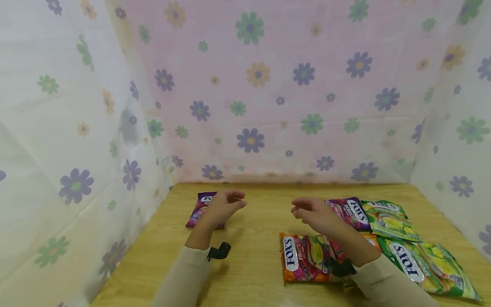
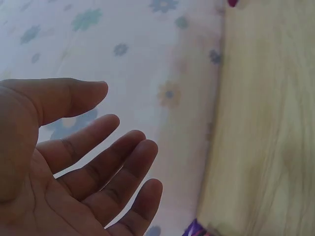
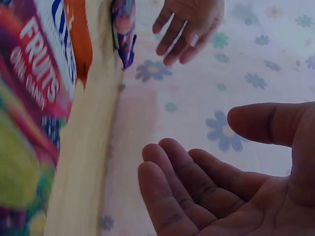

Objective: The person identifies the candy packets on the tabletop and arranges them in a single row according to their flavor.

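Both hands hover over the table with nothing in them, palms facing each other. In the head view the left hand [image 1: 226, 207] overlaps a small purple candy bag [image 1: 199, 209]; its fingers are relaxed and slightly bent in the left wrist view. The right hand [image 1: 316, 213] has the same loose bend, thumb apart from the fingers [image 3: 167, 187] in the right wrist view. Below it lie an orange and red Fox's Fruits candy bag [image 1: 307, 258] and a purple Fox's Berries candy bag [image 1: 353, 213], both partly covered by the hand and forearm.
At the right of the wooden table [image 1: 253, 221] lie a light green Fox's bag [image 1: 389, 219] and a darker green Fox's bag [image 1: 429, 266]. Flower-printed cloth [image 1: 268, 94] hangs along the back and both sides. Each wrist wears a small black camera [image 1: 219, 251].
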Demonstrator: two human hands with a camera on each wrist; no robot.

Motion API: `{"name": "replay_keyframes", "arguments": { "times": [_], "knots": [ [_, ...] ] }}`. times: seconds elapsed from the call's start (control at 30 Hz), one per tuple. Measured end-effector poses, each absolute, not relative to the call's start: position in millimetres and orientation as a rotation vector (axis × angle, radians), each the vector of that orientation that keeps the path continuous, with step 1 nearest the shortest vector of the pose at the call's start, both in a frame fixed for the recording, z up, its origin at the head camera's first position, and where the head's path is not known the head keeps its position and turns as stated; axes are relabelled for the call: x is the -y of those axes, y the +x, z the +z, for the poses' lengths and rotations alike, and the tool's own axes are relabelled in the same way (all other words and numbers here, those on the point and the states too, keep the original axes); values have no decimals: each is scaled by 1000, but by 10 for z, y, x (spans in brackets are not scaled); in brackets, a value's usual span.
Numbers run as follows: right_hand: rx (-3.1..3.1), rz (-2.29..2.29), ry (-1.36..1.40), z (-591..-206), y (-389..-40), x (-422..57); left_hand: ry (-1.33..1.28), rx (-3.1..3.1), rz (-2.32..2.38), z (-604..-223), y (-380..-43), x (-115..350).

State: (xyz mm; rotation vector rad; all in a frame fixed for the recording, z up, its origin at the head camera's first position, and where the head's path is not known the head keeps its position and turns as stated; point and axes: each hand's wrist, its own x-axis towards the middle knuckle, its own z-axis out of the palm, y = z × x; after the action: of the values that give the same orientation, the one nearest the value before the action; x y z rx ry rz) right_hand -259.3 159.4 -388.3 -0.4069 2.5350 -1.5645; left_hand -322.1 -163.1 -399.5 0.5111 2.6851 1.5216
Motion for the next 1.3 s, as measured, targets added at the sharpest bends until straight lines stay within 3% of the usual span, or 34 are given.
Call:
{"name": "replay_keyframes", "arguments": {
  "times": [0.33,1.3],
  "knots": [
    [-2624,-1436,-204,-3786,-2584,-2032,599,-2667,1316,-3985,-3265,1109],
    [-2632,-1180,-116,-3785,-2688,-2885,804,-2685,954,-4182,-3417,-217]
  ]
}}
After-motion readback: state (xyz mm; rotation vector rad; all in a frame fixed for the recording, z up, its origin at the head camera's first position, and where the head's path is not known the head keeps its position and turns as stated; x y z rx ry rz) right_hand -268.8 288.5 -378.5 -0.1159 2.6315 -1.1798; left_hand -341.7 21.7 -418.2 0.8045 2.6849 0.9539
